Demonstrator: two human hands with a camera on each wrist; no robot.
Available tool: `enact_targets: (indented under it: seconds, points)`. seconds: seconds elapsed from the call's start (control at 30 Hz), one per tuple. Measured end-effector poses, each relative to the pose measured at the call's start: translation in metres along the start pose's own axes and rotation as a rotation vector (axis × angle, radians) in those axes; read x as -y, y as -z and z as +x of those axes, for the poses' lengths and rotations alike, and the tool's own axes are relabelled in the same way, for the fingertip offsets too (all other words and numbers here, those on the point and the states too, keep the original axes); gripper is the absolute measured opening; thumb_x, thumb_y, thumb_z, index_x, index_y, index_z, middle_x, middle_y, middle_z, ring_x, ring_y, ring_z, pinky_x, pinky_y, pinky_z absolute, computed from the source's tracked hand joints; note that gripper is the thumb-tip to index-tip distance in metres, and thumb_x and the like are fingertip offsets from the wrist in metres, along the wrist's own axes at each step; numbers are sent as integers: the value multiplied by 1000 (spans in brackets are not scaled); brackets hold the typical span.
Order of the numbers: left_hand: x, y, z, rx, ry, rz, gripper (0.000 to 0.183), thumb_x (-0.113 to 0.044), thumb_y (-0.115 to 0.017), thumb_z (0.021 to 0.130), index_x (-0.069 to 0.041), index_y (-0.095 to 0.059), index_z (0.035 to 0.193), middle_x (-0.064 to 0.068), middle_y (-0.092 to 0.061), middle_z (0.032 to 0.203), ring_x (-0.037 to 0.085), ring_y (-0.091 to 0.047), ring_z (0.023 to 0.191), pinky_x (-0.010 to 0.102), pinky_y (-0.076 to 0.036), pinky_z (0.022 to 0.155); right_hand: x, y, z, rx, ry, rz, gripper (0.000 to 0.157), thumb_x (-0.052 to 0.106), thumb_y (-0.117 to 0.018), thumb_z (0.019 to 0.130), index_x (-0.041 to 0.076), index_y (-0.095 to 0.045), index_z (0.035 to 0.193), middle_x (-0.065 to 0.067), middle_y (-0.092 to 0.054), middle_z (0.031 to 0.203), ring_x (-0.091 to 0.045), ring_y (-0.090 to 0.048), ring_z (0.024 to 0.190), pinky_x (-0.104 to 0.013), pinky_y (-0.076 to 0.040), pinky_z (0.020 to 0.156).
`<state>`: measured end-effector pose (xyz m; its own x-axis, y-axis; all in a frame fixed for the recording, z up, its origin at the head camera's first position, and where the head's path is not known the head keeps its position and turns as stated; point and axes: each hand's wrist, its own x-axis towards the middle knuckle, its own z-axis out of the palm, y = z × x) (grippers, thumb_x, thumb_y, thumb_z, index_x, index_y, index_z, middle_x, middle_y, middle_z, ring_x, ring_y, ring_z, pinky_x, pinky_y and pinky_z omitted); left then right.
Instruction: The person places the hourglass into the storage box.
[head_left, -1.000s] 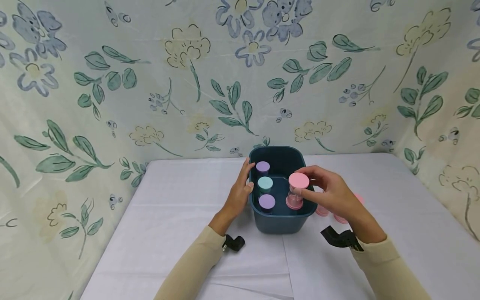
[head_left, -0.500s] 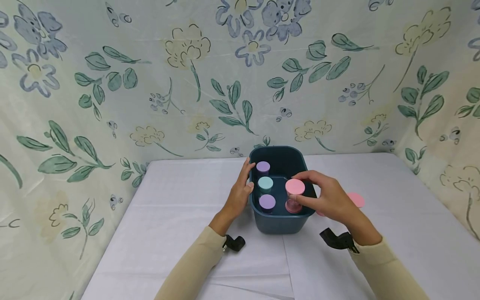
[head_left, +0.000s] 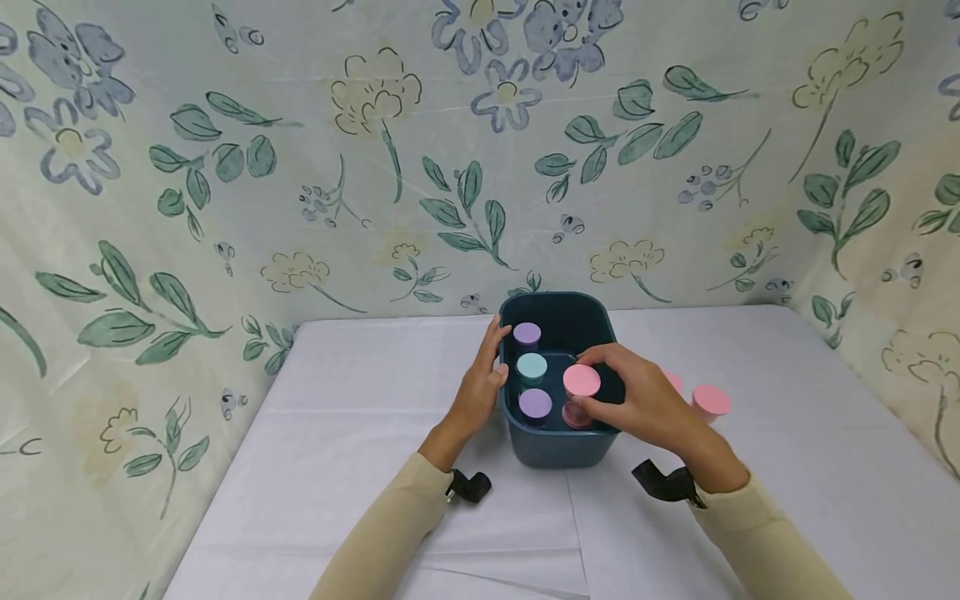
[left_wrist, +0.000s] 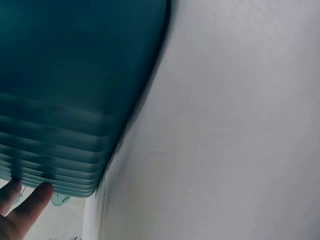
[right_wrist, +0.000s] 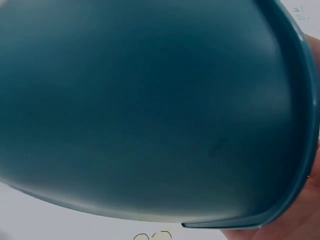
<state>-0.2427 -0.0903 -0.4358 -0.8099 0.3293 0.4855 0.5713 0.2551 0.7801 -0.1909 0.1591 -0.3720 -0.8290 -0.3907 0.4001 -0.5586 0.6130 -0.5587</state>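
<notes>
My right hand (head_left: 648, 400) pinches a pink-capped sand timer (head_left: 581, 381) between thumb and fingers. The timer stands upright inside the near right part of the dark teal bin (head_left: 558, 450), its pink base low in it. My left hand (head_left: 474, 392) rests along the bin's left side, fingers fairly straight and at the rim. Two fingertips show by the bin's edge in the left wrist view. Along the bin's left inside wall stand a purple timer (head_left: 527, 335), a light teal timer (head_left: 532, 367) and another purple timer (head_left: 535, 405).
To the right of the bin, a pink timer (head_left: 710, 402) stands on the white cloth (head_left: 360, 467), and another pink cap (head_left: 673, 382) is partly hidden behind my right hand. A floral cloth (head_left: 465, 167) hangs behind the table.
My right hand has moved left and slightly down with the pink sand timer, deeper into the bin. The pink timers on the table show differently around the hand. My left hand has stayed still.
</notes>
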Motion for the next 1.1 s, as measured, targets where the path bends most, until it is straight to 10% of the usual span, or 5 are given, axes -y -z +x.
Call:
enact_targets:
  seconds: [1.1]
  points:
    - [25, -9, 2, -29, -13, 28, 59, -30, -30, 97, -16, -23, 153, -3, -4, 163, 16, -9, 147, 60, -18, 111, -2, -7, 0, 116, -71, -61, 41, 27, -76, 76, 11, -61, 110, -8, -58, 123, -30, -47, 118, -57, -44, 95]
